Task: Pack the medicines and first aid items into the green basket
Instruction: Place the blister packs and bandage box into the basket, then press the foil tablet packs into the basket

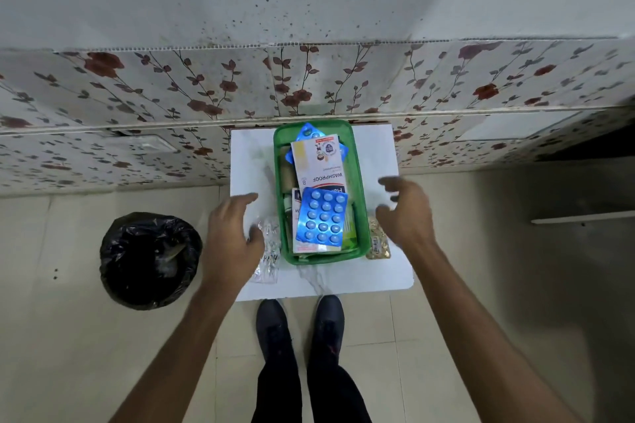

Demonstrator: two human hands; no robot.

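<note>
The green basket (357, 182) stands on a small white table (251, 161). Inside it lie a blue blister strip of pills (322, 219) on top, a white bandage box (318, 158) marked WASHPROOF, another blue strip (308, 131) at the far end, and more packs underneath. A silver blister strip (268, 252) lies on the table left of the basket, partly under my left hand (230, 237). A gold blister strip (377, 240) lies right of the basket, beside my right hand (405, 213). Both hands hover with fingers spread and hold nothing.
A bin lined with a black bag (149, 259) stands on the floor to the left. A wall with flowered panels (206, 96) runs right behind the table. My feet in dark shoes (299, 319) stand at the table's near edge.
</note>
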